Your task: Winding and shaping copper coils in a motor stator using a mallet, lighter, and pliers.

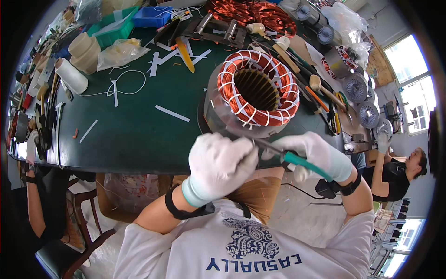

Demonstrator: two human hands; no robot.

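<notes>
In front of me on the table stands a motor stator, a metal cylinder. Its copper winding ring is bound with white cord and faces up. My right hand, in a white glove, is closed on green-handled scissors, their dark blades reaching left towards my other hand. My left hand, also gloved, is closed in a fist just below the stator, by the blade tips. Whatever it pinches is too small or hidden to make out.
White strips and a yellow blade-shaped tool lie on the green table. A spool of white cord is at the left. Mallets, pliers and a screwdriver crowd the right edge. Co-workers are at both sides; copper coils lie at the back.
</notes>
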